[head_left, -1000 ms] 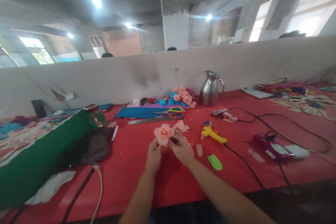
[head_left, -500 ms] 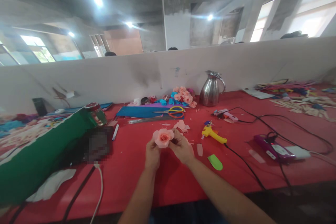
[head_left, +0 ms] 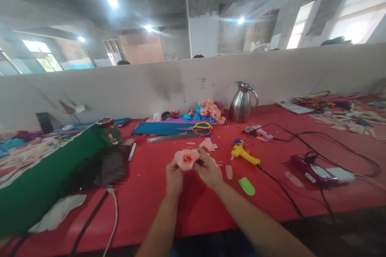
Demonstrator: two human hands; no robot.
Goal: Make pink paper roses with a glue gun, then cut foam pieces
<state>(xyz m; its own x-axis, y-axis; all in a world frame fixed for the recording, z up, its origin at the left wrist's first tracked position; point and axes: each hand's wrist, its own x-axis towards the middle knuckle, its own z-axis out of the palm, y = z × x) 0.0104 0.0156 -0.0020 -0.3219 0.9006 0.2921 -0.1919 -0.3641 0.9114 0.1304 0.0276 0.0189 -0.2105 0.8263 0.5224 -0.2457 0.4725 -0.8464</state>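
A pink paper rose [head_left: 187, 159] faces up between my two hands, above the middle of the red table. My left hand [head_left: 174, 177] grips it from the left and below, with the fingertips partly hidden under the petals. On the right side, my right hand [head_left: 207, 167] pinches the rose's outer petals between thumb and fingers. Pink paper scraps [head_left: 208, 144] lie just beyond my right hand. To the right rest a yellow glue gun [head_left: 245, 155] and a bright green piece [head_left: 247, 186].
Scissors [head_left: 201, 129] lie on blue sheets [head_left: 159, 128] near a heap of paper flowers [head_left: 211, 110]. Behind stands a metal jug [head_left: 241, 102]. A green-sided box [head_left: 48, 180] and a glass jar [head_left: 110, 130] are left; a purple power strip [head_left: 315, 170] with cables is right.
The rose is turned slightly between my hands, its petals at a slightly different angle. Both hands keep their hold and have barely moved.
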